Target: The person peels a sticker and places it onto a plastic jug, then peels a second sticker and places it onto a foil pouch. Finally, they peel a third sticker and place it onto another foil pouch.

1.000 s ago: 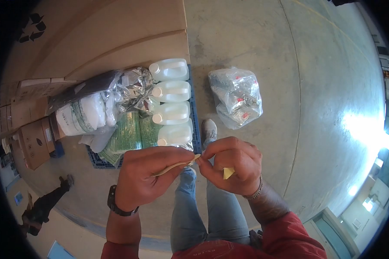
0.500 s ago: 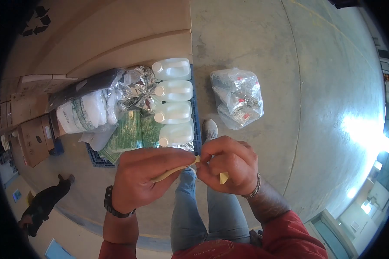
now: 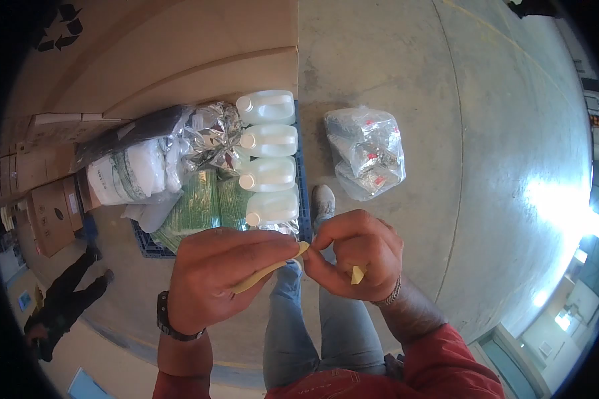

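Observation:
A thin pale-yellow strip (image 3: 263,275), of paper or tape by its look, runs along the fingers of my left hand (image 3: 213,276), which pinches it closed. My right hand (image 3: 359,256) is curled shut beside it, its thumb and forefinger meeting the strip's end. A yellow piece (image 3: 358,274) pokes out below the right fingers; whether it belongs to the same strip is hidden. Both hands are held up in front of my legs, close to a row of several white-capped plastic jugs (image 3: 273,206).
The jugs stand on a blue pallet (image 3: 304,179) with green wrapped bundles (image 3: 193,203), silver bags and a white plastic-wrapped pack (image 3: 126,174). A large cardboard box (image 3: 199,40) rises behind. A clear bag of silver pouches (image 3: 366,153) lies on the floor. Another person (image 3: 63,302) is at left.
My hands have shifted slightly apart, and more of the yellow strip shows between them. The other person at left has taken a step, legs now spread.

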{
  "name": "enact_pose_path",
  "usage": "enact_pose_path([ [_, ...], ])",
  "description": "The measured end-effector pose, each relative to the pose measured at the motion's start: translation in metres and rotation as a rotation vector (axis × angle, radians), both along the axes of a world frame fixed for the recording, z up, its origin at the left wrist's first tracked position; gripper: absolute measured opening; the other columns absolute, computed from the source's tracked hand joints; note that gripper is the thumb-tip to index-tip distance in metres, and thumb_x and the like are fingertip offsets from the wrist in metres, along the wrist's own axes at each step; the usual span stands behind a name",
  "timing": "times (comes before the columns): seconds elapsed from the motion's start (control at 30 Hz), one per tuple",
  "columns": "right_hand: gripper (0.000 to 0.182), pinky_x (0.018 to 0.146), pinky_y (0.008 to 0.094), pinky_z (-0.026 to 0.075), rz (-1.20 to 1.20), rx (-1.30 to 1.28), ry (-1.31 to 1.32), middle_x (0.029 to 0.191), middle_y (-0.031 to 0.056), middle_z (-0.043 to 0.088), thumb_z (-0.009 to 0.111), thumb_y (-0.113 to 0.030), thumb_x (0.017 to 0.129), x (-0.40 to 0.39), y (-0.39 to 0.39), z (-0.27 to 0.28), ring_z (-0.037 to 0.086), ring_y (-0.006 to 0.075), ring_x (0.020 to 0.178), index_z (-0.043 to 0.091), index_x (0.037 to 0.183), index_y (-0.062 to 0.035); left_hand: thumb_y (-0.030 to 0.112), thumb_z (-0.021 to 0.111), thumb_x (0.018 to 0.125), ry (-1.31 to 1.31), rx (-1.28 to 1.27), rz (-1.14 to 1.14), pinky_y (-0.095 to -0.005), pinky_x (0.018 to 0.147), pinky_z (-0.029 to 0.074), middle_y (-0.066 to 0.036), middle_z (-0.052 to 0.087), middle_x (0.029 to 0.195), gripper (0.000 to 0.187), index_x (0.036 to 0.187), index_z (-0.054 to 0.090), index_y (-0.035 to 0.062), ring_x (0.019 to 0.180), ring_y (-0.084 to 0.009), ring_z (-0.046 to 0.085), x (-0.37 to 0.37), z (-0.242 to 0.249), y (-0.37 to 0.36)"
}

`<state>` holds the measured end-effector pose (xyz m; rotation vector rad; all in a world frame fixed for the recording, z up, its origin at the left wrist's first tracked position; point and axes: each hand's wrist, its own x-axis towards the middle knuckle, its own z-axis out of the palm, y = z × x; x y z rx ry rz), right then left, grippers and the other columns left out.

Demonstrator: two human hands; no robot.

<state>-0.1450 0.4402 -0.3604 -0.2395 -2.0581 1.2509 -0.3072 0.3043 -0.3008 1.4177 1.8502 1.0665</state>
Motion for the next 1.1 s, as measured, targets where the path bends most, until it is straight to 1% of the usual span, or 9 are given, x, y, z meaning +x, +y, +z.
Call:
enact_pose_path([
  [0.17, 0.038, 0.053, 0.0289, 0.052, 0.012, 0.005, -0.056, 0.095, 0.0050, 0.068, 0.080, 0.004, 0.069, -0.001, 0.001, 0.004, 0.068, 0.0181, 0.069, 0.050, 0.088, -0.0098, -0.008, 0.076, 0.072, 0.039, 0.015, -0.007, -0.0298, 0.068, 0.057, -0.011, 0.076, 0.094, 0.032, 0.102, 0.076, 0.0049, 0.079, -0.0240, 0.074, -0.001, -0.001, -0.004],
  [0.3, 0.037, 0.054, 0.0287, 0.051, 0.012, -0.005, -0.049, 0.096, 0.0049, 0.068, 0.080, 0.004, 0.069, -0.001, -0.001, 0.002, 0.068, 0.0180, 0.070, 0.051, 0.088, -0.0099, -0.007, 0.076, 0.072, 0.036, 0.012, -0.008, -0.0296, 0.068, 0.056, -0.011, 0.076, 0.095, 0.032, 0.101, 0.076, 0.0053, 0.079, -0.0239, 0.074, -0.002, -0.001, -0.005],
  [0.6, 0.038, 0.055, 0.0291, 0.052, 0.030, -0.009, -0.034, 0.092, 0.0037, 0.067, 0.080, 0.005, 0.068, -0.002, -0.002, 0.002, 0.068, 0.0188, 0.070, 0.051, 0.088, -0.0107, -0.007, 0.077, 0.072, 0.047, -0.004, -0.001, -0.0298, 0.068, 0.057, -0.011, 0.076, 0.095, 0.031, 0.101, 0.077, 0.0046, 0.079, -0.0240, 0.074, 0.000, 0.000, -0.006],
  [0.9, 0.038, 0.052, 0.0294, 0.051, 0.003, 0.010, -0.031, 0.090, 0.0021, 0.067, 0.082, 0.002, 0.068, 0.000, -0.003, 0.000, 0.068, 0.0171, 0.067, 0.052, 0.086, -0.0116, -0.008, 0.076, 0.073, 0.013, -0.008, 0.037, -0.0298, 0.071, 0.057, -0.012, 0.076, 0.094, 0.031, 0.101, 0.077, 0.0038, 0.080, -0.0239, 0.074, 0.004, -0.001, -0.005],
  [0.97, 0.037, 0.051, 0.0290, 0.051, -0.020, 0.031, -0.042, 0.090, 0.0020, 0.067, 0.082, 0.002, 0.068, 0.000, -0.004, 0.000, 0.067, 0.0165, 0.066, 0.052, 0.086, -0.0118, -0.001, 0.081, 0.072, 0.019, -0.003, 0.062, -0.0313, 0.066, 0.056, -0.009, 0.075, 0.097, 0.034, 0.104, 0.077, 0.0086, 0.082, -0.0251, 0.074, 0.006, -0.003, -0.007],
  [1.1, 0.037, 0.050, 0.0287, 0.050, -0.030, 0.035, -0.032, 0.090, 0.0016, 0.068, 0.082, 0.001, 0.068, 0.001, -0.004, -0.002, 0.067, 0.0155, 0.064, 0.052, 0.085, -0.0120, -0.001, 0.080, 0.072, -0.007, 0.004, 0.087, -0.0317, 0.066, 0.057, -0.009, 0.075, 0.097, 0.034, 0.104, 0.076, 0.0087, 0.082, -0.0252, 0.074, 0.010, -0.005, -0.007],
])
